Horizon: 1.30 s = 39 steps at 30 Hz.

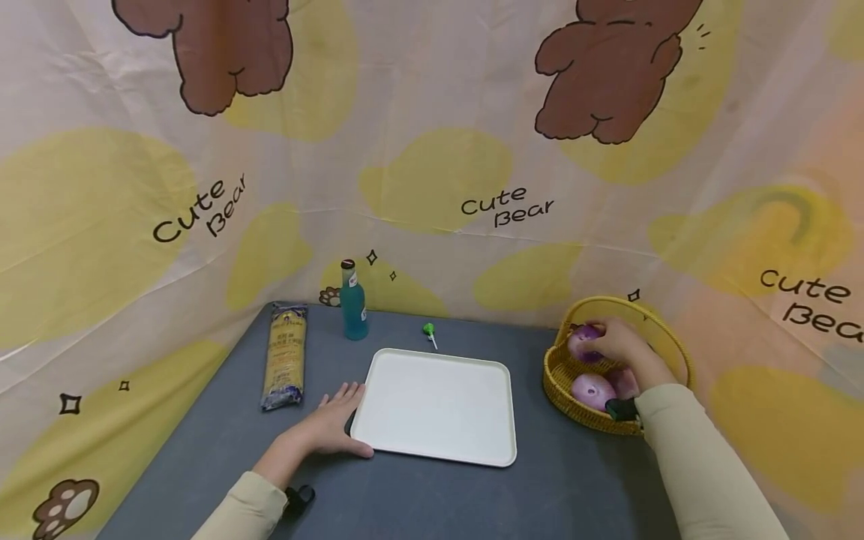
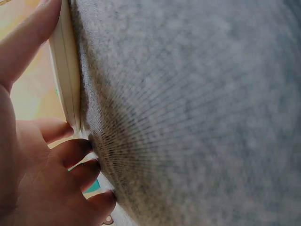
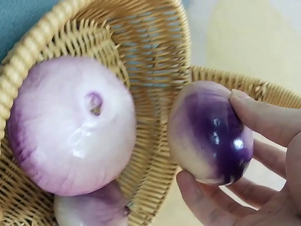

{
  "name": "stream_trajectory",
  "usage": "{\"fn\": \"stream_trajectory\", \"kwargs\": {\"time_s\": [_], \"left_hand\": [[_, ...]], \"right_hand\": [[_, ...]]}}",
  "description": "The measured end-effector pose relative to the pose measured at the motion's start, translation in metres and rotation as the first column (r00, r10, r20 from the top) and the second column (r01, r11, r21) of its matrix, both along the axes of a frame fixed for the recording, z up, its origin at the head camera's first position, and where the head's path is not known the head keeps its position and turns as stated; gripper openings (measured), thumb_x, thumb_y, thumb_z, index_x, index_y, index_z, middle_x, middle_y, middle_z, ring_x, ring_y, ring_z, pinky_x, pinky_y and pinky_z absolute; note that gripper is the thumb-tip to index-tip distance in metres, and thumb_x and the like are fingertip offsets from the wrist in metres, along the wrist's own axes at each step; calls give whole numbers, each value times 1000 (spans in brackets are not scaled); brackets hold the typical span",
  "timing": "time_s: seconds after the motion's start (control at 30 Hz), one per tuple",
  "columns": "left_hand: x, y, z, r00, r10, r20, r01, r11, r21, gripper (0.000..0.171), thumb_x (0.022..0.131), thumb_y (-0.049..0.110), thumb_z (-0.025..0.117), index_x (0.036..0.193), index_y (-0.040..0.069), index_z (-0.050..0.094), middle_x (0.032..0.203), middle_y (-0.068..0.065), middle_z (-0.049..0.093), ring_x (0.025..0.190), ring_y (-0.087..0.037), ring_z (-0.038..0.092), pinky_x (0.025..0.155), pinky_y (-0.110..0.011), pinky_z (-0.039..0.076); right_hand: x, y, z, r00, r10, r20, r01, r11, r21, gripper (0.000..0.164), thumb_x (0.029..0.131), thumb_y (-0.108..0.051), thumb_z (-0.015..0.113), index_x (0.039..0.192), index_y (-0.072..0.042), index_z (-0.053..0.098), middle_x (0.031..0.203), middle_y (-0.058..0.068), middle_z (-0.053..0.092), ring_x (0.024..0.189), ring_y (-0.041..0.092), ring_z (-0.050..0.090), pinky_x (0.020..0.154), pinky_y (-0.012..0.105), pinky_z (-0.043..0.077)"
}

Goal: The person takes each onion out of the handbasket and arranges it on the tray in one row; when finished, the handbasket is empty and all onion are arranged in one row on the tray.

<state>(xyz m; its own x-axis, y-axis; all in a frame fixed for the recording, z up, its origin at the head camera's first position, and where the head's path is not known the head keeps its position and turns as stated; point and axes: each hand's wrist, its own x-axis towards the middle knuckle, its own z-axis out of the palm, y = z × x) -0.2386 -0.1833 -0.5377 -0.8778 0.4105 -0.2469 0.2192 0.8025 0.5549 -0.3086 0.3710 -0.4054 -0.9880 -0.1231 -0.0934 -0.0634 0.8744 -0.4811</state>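
Observation:
My left hand [image 1: 332,421] rests at the left edge of a white rectangular tray [image 1: 435,405], its fingers spread and its thumb along the near corner. In the left wrist view the thumb and one fingertip meet the tray's rim [image 2: 66,70]. My right hand [image 1: 617,343] holds a small glossy purple-and-cream onion [image 3: 209,132] between thumb and fingers, at the back of a wicker basket [image 1: 563,390]. A larger pale purple onion [image 3: 73,125] lies in the basket, and another onion [image 3: 91,207] is partly hidden under it.
A yellow pasta packet [image 1: 285,356] lies at the table's left. Behind the tray stand a blue-green bottle [image 1: 354,304] and a green lollipop [image 1: 429,330] lies flat. A printed cloth [image 1: 418,180] hangs behind the grey table [image 1: 432,502]. The basket's tall handle [image 1: 664,330] arches beside my right forearm.

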Motion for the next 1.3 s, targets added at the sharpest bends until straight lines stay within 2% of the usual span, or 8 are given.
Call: {"fn": "stream_trajectory", "kwargs": {"time_s": [0.27, 0.47, 0.73, 0.9, 1.3], "left_hand": [[2, -1, -2, 1000, 0, 3, 0, 1000, 7, 128, 71, 62, 84, 161, 1, 16, 166, -26, 15, 155, -45, 8, 121, -68, 6], [4, -1, -2, 1000, 10, 1, -10, 1000, 15, 128, 70, 61, 85, 161, 1, 17, 166, -26, 16, 155, -45, 8, 121, -68, 6], [3, -2, -4, 1000, 11, -1, -11, 1000, 10, 128, 70, 62, 84, 161, 2, 16, 167, -24, 15, 155, -45, 7, 121, -67, 6], [4, -2, -5, 1000, 12, -10, -12, 1000, 13, 128, 70, 62, 84, 161, 2, 17, 167, -24, 15, 155, -45, 7, 121, -68, 6], [0, 0, -6, 1000, 24, -13, -24, 1000, 12, 129, 69, 64, 84, 161, 4, 17, 167, -23, 15, 155, -44, 7, 121, -68, 4]], "right_hand": [[10, -10, 9, 995, 22, -98, -24, 999, -22, 58, 90, -33, 76, 134, 3, 59, 125, 28, 64, 109, 40, 60, 95, 56, 48], [20, -20, 17, 989, 55, -135, -58, 998, -17, 62, 90, -33, 77, 134, 6, 59, 125, 31, 64, 111, 42, 62, 93, 56, 50], [36, -33, 28, 984, 60, -170, -58, 998, 21, 64, 89, -38, 76, 136, 2, 58, 127, 29, 65, 111, 46, 62, 92, 59, 50], [43, -45, 31, 976, 66, -207, -66, 998, 7, 65, 89, -38, 77, 136, 3, 59, 125, 29, 66, 111, 46, 62, 92, 59, 52], [52, -86, 37, 976, 28, -216, -39, 998, -46, 66, 87, -44, 78, 139, -9, 60, 126, 25, 66, 111, 42, 64, 93, 59, 54]]}}
